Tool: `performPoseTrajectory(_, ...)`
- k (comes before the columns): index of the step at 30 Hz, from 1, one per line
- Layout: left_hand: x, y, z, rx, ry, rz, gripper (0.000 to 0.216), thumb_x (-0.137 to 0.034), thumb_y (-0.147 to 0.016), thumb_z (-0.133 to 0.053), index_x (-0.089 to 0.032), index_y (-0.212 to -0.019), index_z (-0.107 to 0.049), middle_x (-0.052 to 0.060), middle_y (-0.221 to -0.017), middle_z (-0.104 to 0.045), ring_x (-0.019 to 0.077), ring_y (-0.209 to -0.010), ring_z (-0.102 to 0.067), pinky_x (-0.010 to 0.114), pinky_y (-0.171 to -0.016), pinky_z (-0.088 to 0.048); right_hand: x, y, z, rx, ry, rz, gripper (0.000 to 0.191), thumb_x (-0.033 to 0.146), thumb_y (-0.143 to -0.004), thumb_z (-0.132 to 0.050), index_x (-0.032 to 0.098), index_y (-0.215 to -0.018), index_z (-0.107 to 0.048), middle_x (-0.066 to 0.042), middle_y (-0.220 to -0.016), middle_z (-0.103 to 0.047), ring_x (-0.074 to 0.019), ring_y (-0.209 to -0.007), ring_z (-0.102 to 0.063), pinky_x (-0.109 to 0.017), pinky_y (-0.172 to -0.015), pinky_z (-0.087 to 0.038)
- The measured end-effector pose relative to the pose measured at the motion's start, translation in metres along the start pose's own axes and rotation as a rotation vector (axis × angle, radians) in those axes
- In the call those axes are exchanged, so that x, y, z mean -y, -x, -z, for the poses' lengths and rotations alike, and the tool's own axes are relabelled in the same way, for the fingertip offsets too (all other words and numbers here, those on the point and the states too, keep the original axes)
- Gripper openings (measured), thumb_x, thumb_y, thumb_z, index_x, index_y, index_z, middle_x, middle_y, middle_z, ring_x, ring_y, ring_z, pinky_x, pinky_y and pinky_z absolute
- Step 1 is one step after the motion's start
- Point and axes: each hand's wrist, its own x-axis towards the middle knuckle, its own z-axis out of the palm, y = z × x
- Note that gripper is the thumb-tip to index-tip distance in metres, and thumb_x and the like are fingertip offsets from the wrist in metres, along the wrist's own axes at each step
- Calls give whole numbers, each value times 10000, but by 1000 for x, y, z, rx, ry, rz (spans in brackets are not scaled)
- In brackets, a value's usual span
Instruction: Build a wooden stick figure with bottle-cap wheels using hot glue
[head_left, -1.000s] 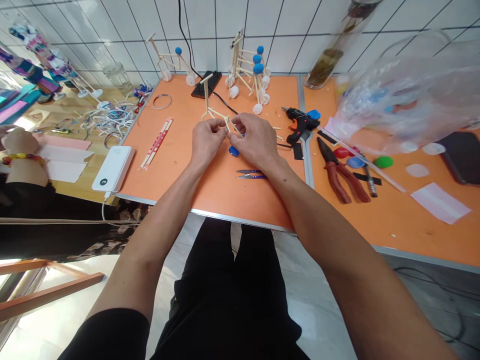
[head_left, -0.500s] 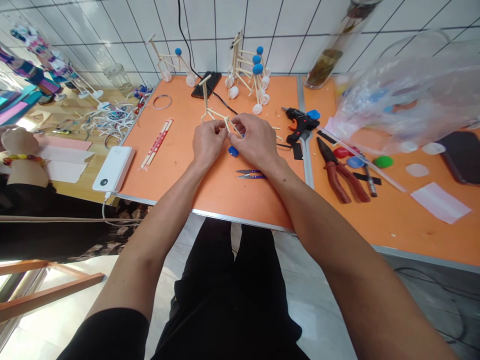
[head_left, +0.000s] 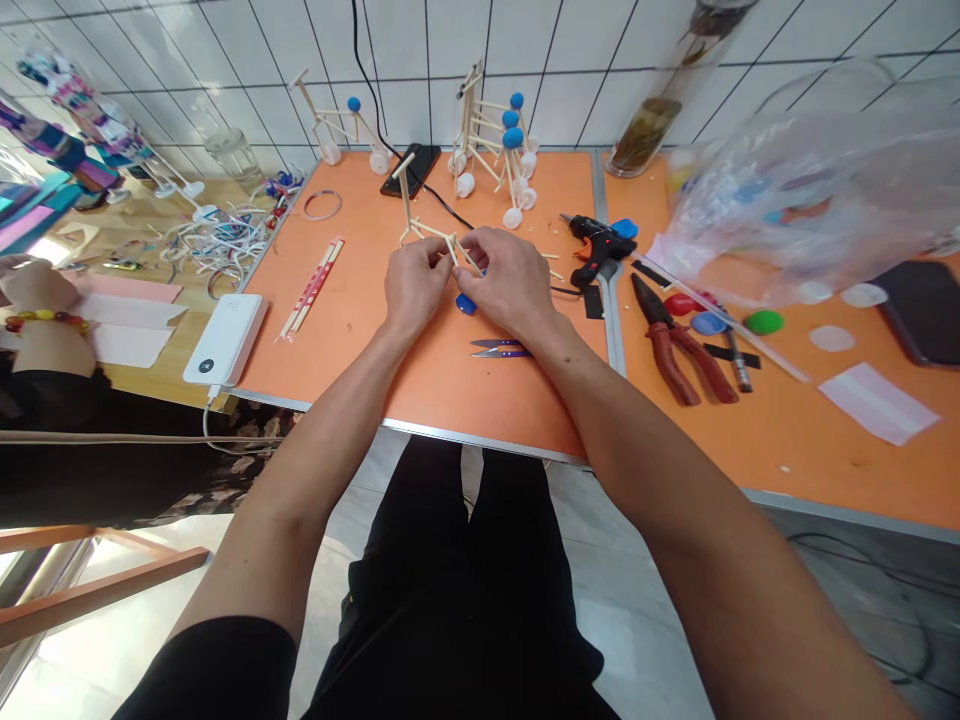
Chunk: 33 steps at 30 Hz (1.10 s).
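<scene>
Between my hands is a small bicycle-like frame of wooden sticks [head_left: 406, 205], with one tall upright topped by a crosspiece. My left hand [head_left: 417, 285] pinches its near end between thumb and fingers. From the other side my right hand [head_left: 510, 278] grips the same end, the fingertips partly hiding the joint. A blue cap [head_left: 466, 303] lies on the orange table under my right hand. Thread snips [head_left: 499, 349] rest closer to me, partly behind my right wrist. Farther back stand several finished-looking stick bicycles [head_left: 512, 138] with blue seats and white wheels.
To the right lie a black glue gun [head_left: 598, 245], red-handled pliers [head_left: 679, 340], coloured caps and a plastic bag [head_left: 810, 190]. On the left are wrapped chopsticks [head_left: 313, 288] and a white power bank [head_left: 226, 338]. A co-worker's hand [head_left: 37, 290] is at the far left.
Both hands keep hold of the stick frame almost without moving. The frame's upright leans slightly more to the left; the whole view has shifted a little.
</scene>
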Motion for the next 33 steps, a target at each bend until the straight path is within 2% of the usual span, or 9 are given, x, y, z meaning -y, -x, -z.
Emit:
performPoseTrajectory(5, 0, 0, 0, 0, 14, -31, 341, -43, -955, -728, -261, -708, -642, -10, -703, -599, 217, -727, -521, 382, -770, -396, 0, 0, 1, 6, -7, -9, 276, 277, -1015, -756, 288, -1284, -822, -101, -1243, -895, -356, -1168, -797, -476, -990, -620)
performPoseTrajectory(15, 3, 0, 0, 7, -15, -57, 309, -43, -984, -722, -264, -771, -690, -4, -753, -669, 230, -759, -588, 380, -764, -395, 1, -1, 2, 20, 5, -16, 268, 249, -1018, -767, 281, -1280, -812, -104, -1244, -883, -359, -1175, -796, -477, -994, -603)
performPoseTrajectory(24, 18, -3, -3, -4, -50, -105, 227, -65, -980, -747, -250, -849, -760, 9, -812, -751, 224, -785, -659, 367, -797, -473, -1, -1, -1, -8, 7, 1, 298, 252, -1014, -758, 256, -1304, -825, -114, -1258, -893, -362, -1172, -802, -470, -987, -620)
performPoseTrajectory(30, 23, -6, -2, 3, 95, -105, 205, -44, -955, -771, -237, -903, -817, 13, -879, -829, 204, -808, -701, 350, -818, -552, -1, -1, -2, -5, 11, -13, 310, 249, -1010, -778, 251, -1317, -826, -116, -1261, -884, -364, -1174, -801, -480, -995, -609)
performPoseTrajectory(33, 25, -8, -1, 2, 154, -75, 207, -40, -944, -786, -231, -870, -817, 24, -921, -854, 192, -824, -718, 339, -824, -587, -3, -1, -3, -13, 7, -6, 286, 276, -1028, -782, 260, -1311, -821, -112, -1239, -880, -363, -1172, -787, -475, -983, -607)
